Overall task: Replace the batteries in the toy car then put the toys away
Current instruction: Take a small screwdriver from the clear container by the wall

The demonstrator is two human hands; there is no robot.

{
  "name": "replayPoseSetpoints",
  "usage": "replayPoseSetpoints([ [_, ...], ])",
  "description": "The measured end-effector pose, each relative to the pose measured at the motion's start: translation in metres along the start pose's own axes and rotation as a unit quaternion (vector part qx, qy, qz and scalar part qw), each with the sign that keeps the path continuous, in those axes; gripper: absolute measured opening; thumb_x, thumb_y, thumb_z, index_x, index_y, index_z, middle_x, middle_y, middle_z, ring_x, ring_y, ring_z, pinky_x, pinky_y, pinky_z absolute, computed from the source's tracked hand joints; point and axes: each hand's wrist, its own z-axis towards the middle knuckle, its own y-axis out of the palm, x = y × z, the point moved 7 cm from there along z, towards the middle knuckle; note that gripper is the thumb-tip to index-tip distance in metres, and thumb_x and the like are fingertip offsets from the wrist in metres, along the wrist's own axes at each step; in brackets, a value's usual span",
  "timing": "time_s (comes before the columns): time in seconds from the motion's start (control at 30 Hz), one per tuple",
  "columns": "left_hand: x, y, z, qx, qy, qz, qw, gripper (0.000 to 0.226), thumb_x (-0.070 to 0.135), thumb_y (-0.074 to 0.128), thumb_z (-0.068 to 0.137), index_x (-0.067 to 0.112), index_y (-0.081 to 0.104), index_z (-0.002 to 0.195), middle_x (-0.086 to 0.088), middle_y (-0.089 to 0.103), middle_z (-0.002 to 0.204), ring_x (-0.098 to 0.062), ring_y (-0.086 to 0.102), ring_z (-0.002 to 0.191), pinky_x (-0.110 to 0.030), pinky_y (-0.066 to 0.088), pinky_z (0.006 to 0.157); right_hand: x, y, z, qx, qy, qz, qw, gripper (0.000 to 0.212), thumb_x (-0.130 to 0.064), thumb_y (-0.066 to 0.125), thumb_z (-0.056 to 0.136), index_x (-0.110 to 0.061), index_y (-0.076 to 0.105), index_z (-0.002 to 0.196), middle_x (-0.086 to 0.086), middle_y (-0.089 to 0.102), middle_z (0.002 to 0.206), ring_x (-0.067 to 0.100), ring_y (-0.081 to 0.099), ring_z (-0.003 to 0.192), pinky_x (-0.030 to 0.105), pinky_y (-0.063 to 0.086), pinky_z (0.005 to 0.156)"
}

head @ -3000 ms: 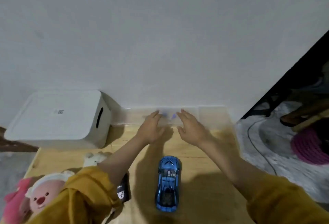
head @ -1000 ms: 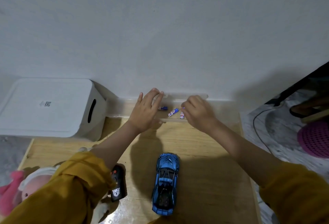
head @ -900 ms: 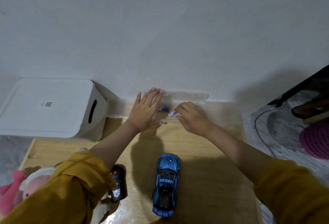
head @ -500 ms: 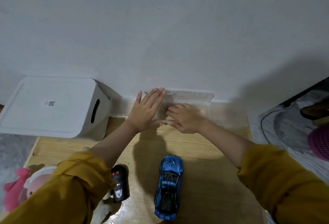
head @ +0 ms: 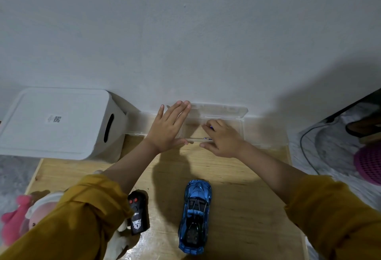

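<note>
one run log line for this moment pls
left hand flat on clear box | right hand closed on batteries inside | blue car untouched

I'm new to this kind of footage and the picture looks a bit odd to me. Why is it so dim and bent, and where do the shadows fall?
Head view: dim, soft light; the wide lens bows the wall line and the white box. Both arms throw dark shadows on the wooden board toward the blue toy car. The clear case is faint against the wall. The pink plush at the edge looks blurred.
</note>
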Motion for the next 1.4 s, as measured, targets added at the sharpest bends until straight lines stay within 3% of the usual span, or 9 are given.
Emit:
replayPoseSetpoints([
  [0.13, -0.001, 0.002, 0.000, -0.010, 0.001, 0.000, 1.000, 0.109, 0.073, 0.056, 0.067, 0.006, 0.023, 0.146, -0.013, 0.033, 0.151, -0.026, 0.022, 0.140, -0.058, 0.029, 0.106, 0.002, 0.005, 0.000, -0.006, 0.009, 0.007, 1.000, 0.073, -0.067, 0.031, 0.086, -0.009, 0.054, 0.122, 0.006, 0.052, 0.108, 0.023, 0.048, 0.099, 0.036, 0.046, 0.080],
  [0.3, -0.001, 0.001, 0.001, -0.002, 0.000, -0.004, 1.000, 0.113, 0.071, 0.064, 0.063, 0.006, 0.023, 0.145, -0.015, 0.035, 0.150, -0.026, 0.023, 0.139, -0.058, 0.030, 0.105, 0.001, 0.004, 0.000, -0.004, 0.008, 0.002, 1.000, 0.060, -0.070, 0.033, 0.083, -0.018, 0.058, 0.098, 0.000, 0.051, 0.091, 0.021, 0.050, 0.084, 0.028, 0.034, 0.065],
  [0.43, 0.000, 0.000, 0.000, 0.005, -0.004, -0.010, 1.000, 0.117, 0.068, 0.072, 0.059, 0.005, 0.024, 0.145, -0.016, 0.037, 0.148, -0.027, 0.023, 0.139, -0.059, 0.031, 0.104, 0.006, 0.014, -0.001, -0.073, 0.050, 0.055, 0.995, 0.062, -0.077, 0.027, 0.077, -0.023, 0.049, 0.099, -0.004, 0.050, 0.095, 0.015, 0.050, 0.083, 0.029, 0.040, 0.066],
  [0.6, 0.000, 0.000, 0.001, -0.001, -0.006, -0.014, 1.000, 0.114, 0.070, 0.068, 0.062, 0.004, 0.025, 0.144, -0.016, 0.037, 0.148, -0.027, 0.023, 0.138, -0.059, 0.032, 0.103, 0.005, 0.011, 0.000, -0.066, 0.053, 0.066, 0.994, 0.061, -0.078, 0.027, 0.076, -0.022, 0.046, 0.094, -0.005, 0.050, 0.087, 0.013, 0.048, 0.074, 0.028, 0.038, 0.061],
  [0.93, 0.002, -0.001, 0.002, 0.003, -0.003, -0.012, 1.000, 0.115, 0.068, 0.073, 0.059, 0.003, 0.029, 0.143, -0.017, 0.041, 0.145, -0.029, 0.027, 0.136, -0.058, 0.035, 0.102, 0.004, -0.024, 0.004, 0.097, 0.060, 0.120, 0.986, 0.054, -0.062, 0.033, 0.085, -0.015, 0.057, 0.075, -0.002, 0.056, 0.060, 0.015, 0.049, 0.055, 0.028, 0.039, 0.046],
  [1.0, 0.002, -0.001, 0.002, 0.000, -0.004, -0.013, 1.000, 0.114, 0.069, 0.071, 0.059, 0.003, 0.031, 0.142, -0.018, 0.042, 0.145, -0.029, 0.028, 0.135, -0.058, 0.035, 0.102, -0.006, -0.039, 0.002, 0.155, 0.055, 0.118, 0.979, 0.046, -0.058, 0.042, 0.085, -0.017, 0.058, 0.073, -0.004, 0.058, 0.060, 0.010, 0.046, 0.053, 0.022, 0.031, 0.044],
  [1.07, 0.003, -0.001, 0.001, -0.006, -0.007, -0.012, 1.000, 0.115, 0.068, 0.073, 0.057, 0.002, 0.032, 0.142, -0.017, 0.043, 0.144, -0.029, 0.030, 0.135, -0.058, 0.037, 0.101, -0.017, -0.045, -0.006, 0.174, 0.049, 0.112, 0.977, 0.041, -0.056, 0.046, 0.086, -0.019, 0.058, 0.075, -0.006, 0.058, 0.062, 0.009, 0.047, 0.054, 0.022, 0.033, 0.045],
  [1.27, 0.008, -0.004, 0.000, -0.012, -0.012, 0.005, 1.000, 0.119, 0.066, 0.078, 0.052, 0.001, 0.031, 0.140, -0.017, 0.046, 0.141, -0.032, 0.040, 0.132, -0.057, 0.040, 0.098, -0.034, -0.003, -0.052, 0.069, 0.022, 0.050, 0.996, 0.051, -0.059, 0.041, 0.091, -0.014, 0.063, 0.099, 0.002, 0.068, 0.086, 0.020, 0.064, 0.074, 0.023, 0.038, 0.055],
  [1.4, 0.010, -0.005, -0.001, -0.017, -0.018, 0.000, 1.000, 0.123, 0.064, 0.081, 0.050, 0.002, 0.028, 0.141, -0.017, 0.044, 0.143, -0.032, 0.042, 0.132, -0.057, 0.041, 0.097, -0.028, 0.013, -0.070, 0.098, 0.055, -0.028, 0.993, 0.059, -0.062, 0.028, 0.090, -0.017, 0.065, 0.087, -0.002, 0.067, 0.075, 0.019, 0.064, 0.067, 0.026, 0.048, 0.054],
])
